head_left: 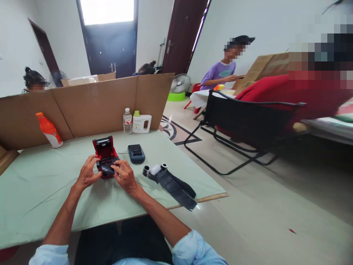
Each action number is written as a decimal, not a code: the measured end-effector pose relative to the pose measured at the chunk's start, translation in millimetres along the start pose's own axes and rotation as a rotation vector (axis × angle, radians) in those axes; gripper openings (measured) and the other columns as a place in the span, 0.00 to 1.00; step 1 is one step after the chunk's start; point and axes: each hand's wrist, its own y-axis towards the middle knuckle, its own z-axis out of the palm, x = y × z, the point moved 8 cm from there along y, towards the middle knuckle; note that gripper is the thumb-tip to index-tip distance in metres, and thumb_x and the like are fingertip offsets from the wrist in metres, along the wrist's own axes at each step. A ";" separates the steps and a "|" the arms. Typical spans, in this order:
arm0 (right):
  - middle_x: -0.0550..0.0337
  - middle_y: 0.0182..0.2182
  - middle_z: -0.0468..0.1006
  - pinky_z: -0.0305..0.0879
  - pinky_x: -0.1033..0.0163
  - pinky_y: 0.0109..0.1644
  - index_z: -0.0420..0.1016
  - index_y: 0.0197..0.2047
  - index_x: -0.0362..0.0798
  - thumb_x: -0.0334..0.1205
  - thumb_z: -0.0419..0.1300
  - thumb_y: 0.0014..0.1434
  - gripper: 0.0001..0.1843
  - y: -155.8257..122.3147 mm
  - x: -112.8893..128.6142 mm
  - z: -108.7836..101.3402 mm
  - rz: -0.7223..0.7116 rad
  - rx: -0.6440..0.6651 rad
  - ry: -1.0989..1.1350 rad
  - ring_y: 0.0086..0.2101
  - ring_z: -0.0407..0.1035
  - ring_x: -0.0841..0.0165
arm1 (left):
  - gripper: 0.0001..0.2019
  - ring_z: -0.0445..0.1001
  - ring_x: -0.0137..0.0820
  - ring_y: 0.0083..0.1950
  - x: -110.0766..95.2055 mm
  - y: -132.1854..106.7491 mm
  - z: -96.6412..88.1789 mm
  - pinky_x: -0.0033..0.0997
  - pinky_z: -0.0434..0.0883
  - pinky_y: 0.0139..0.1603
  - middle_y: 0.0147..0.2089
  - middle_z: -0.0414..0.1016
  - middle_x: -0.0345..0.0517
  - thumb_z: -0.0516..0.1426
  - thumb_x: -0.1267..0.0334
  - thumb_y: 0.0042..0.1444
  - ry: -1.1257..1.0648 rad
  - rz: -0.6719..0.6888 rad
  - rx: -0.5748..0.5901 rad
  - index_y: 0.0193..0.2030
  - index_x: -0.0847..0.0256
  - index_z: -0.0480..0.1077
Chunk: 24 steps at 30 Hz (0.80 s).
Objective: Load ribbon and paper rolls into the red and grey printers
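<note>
A small red and black device that looks like a label printer (pixel 105 141) stands on the green-covered table with its lid raised. Glossy black film resembling printer ribbon (pixel 107 169) lies across its front. My left hand (pixel 88 172) grips the printer's left side, thumb at the front corner. On the other side, the fingers of my right hand (pixel 124 175) are bent against the film's right edge. To the right, a long loose black ribbon (pixel 176 187) with rolls at its far end trails over the table edge. A dark blue device (pixel 136 153) sits behind my right hand.
A cardboard screen (pixel 96 103) borders the table's far side. Before it stand an orange bottle (pixel 49 130), a clear bottle (pixel 127 121) and a white jug (pixel 141 123). A black folding chair (pixel 248 121) with a person in red is at right; others sit farther off.
</note>
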 end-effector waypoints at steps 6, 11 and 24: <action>0.49 0.44 0.79 0.73 0.52 0.53 0.82 0.51 0.47 0.26 0.61 0.61 0.17 5.8 1.8 -3.4 -0.051 -0.003 -0.009 0.48 0.71 0.58 | 0.29 0.70 0.45 0.70 28.4 30.1 2.0 0.50 0.77 0.59 0.71 0.70 0.52 0.54 0.70 0.51 -0.196 -0.057 0.181 0.61 0.54 0.73; 0.53 0.42 0.80 0.73 0.54 0.51 0.83 0.47 0.50 0.27 0.60 0.62 0.15 22.2 -1.8 -4.2 -0.021 0.031 0.022 0.45 0.73 0.60 | 0.30 0.70 0.44 0.71 56.7 60.4 4.2 0.51 0.67 0.73 0.70 0.72 0.55 0.52 0.71 0.48 -0.191 -0.065 0.129 0.60 0.61 0.75; 0.59 0.38 0.84 0.70 0.64 0.42 0.86 0.45 0.50 0.29 0.59 0.63 0.15 95.1 -44.2 7.6 0.268 0.223 0.246 0.35 0.75 0.68 | 0.25 0.81 0.42 0.52 50.6 39.5 15.3 0.42 0.78 0.54 0.59 0.82 0.52 0.59 0.62 0.53 -0.398 -0.255 0.165 0.59 0.60 0.78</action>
